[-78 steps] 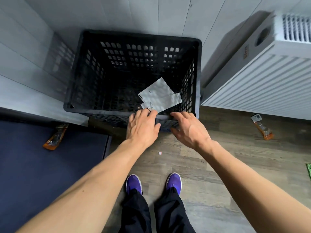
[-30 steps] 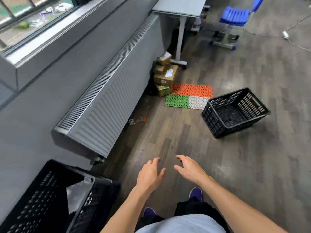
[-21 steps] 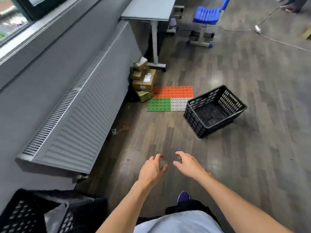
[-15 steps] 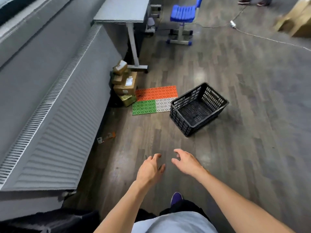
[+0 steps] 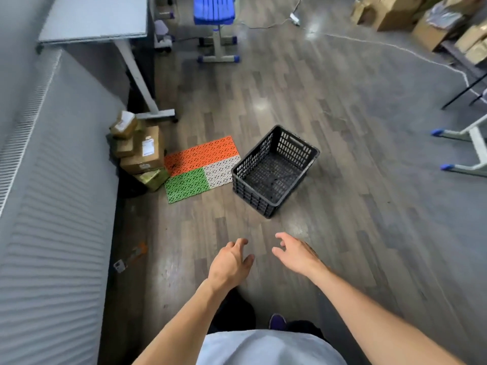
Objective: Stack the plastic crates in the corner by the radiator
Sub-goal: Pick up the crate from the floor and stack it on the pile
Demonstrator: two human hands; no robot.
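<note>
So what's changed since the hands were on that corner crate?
Both hands let go of its rim; the left hand and right hand now reach forward empty. The view has turned along the radiator toward a second black crate. That crate stays beside the coloured mat.

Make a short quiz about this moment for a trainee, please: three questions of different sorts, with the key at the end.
1. True or false: the left hand and the right hand both hold nothing.
2. Choose one. What lies on the floor just to the left of the black crate in the head view?
A) a mat of orange, green and white tiles
B) a blue chair
C) a second black crate
3. Fill the gap: the black crate stands on the floor with its open side facing ___.

Key: 1 true; 2 A; 3 up.
</note>
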